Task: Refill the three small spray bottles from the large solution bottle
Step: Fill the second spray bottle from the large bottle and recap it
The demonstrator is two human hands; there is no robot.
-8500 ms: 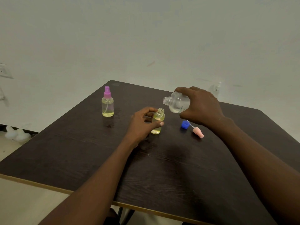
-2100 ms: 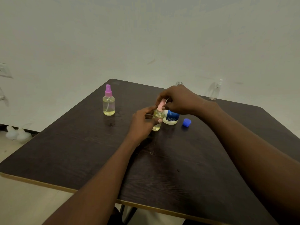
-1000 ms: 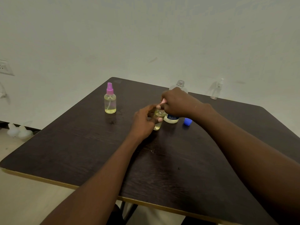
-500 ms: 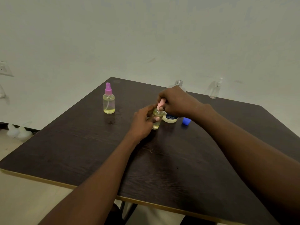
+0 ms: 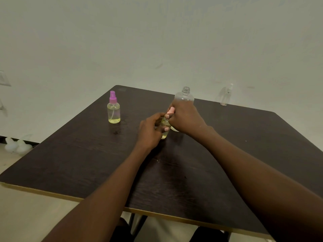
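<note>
Fingers (image 5: 167, 116) of my right hand (image 5: 185, 117) pinch the pink spray cap (image 5: 171, 110) directly atop the small bottle (image 5: 164, 122), gripped upright mid-table by my left hand (image 5: 148, 131); I judge tightening turns about that vertical axis.

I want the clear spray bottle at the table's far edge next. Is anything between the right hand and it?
Nothing visible does. Bare table lies between the right hand, gripping the pink spray cap, and the clear spray bottle. The open large bottle stands just behind the hand, left of that path.
</note>
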